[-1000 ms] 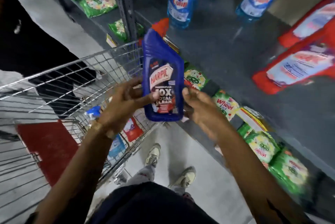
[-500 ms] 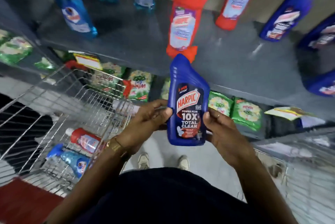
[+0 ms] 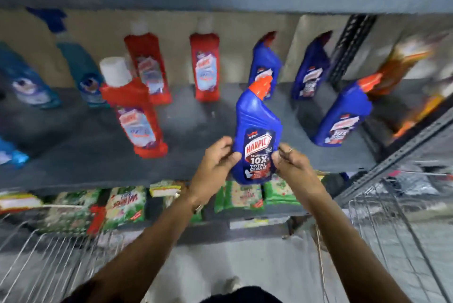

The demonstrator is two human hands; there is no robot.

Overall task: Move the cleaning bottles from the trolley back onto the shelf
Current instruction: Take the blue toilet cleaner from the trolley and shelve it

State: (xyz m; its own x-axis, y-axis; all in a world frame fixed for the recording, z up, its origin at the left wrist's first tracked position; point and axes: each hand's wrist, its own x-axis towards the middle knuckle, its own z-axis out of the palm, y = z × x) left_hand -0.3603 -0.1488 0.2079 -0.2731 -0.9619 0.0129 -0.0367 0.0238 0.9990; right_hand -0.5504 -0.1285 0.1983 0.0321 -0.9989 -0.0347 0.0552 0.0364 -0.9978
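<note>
Both hands, left hand [image 3: 215, 158] and right hand [image 3: 291, 163], clamp the upright blue bottle [image 3: 256, 136] at the shelf [image 3: 73, 165]'s near edge, open space just beyond.

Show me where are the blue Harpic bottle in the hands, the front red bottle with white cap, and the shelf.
blue Harpic bottle [image 3: 258, 153]: head view, on its front label.
front red bottle [image 3: 137, 116]: head view, on its body.
shelf [image 3: 191, 126]: head view, on bare grey board.

Green detergent packets [image 3: 125, 207], lower shelf [image 3: 245, 225]
</note>
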